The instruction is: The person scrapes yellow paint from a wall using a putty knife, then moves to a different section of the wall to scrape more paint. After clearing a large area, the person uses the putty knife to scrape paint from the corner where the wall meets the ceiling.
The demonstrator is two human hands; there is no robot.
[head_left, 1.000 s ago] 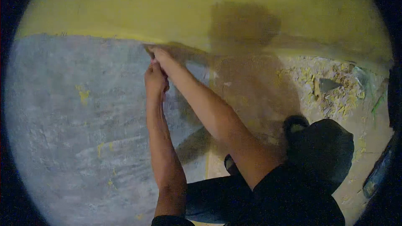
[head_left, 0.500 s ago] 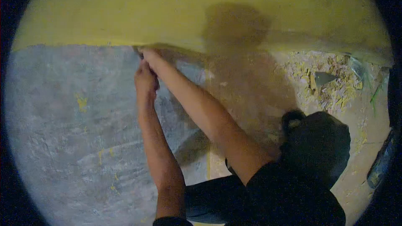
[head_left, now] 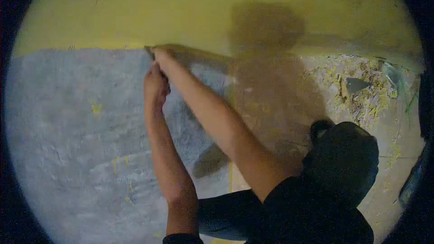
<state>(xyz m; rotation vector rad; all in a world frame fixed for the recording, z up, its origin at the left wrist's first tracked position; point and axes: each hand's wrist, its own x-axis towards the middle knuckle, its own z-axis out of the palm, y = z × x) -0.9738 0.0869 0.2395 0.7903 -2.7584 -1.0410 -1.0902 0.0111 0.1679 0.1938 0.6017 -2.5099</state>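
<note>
My right hand (head_left: 163,57) is closed round the front of a scraper (head_left: 149,51), its dark blade showing at the border between the yellow painted surface (head_left: 149,9) and the grey one (head_left: 68,131). Just below it, my left hand (head_left: 155,84) is also closed, wrapped round what appears to be the same tool's handle. Both fists hide most of the tool. Yellow flecks dot the grey surface.
At right, a second scraper with a triangular blade (head_left: 358,84) lies among yellow and pale paint chips (head_left: 368,104). Clear plastic (head_left: 392,76) sits beyond it. My bent knee in dark cloth (head_left: 341,153) rises at lower right. A head-shaped shadow falls across the middle.
The view has shifted slightly, so the surroundings sit a little further right. Both hands keep their grip, and the blade has moved slightly left along the yellow-grey border.
</note>
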